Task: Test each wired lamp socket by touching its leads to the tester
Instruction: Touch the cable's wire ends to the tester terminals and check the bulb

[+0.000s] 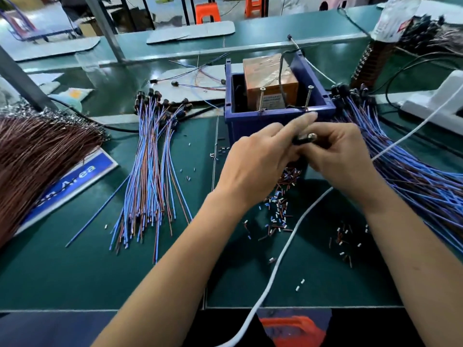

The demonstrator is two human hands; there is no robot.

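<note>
Both hands meeting just before the tester box: right hand gripping a lamp socket, left hand apparently pinching it too, forefinger extended.

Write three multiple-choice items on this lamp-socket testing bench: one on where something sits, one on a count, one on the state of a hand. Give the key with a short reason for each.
1. Where does the brown block sit?
A. Inside the blue box
B. On the orange stool
C. Under the white cable

2. How many upright screws stand at the near rim of the blue box?
A. None
B. Two
C. Five

3. What is the right hand doing?
A. Lying flat on the green mat
B. Holding a small black socket
C. Lifting the blue box

Key:
1 A, the block rises from within the box walls.
2 B, two screw heads show side by side at the rim.
3 B, its fingers curl round the black socket, with the left hand meeting it there.
</note>
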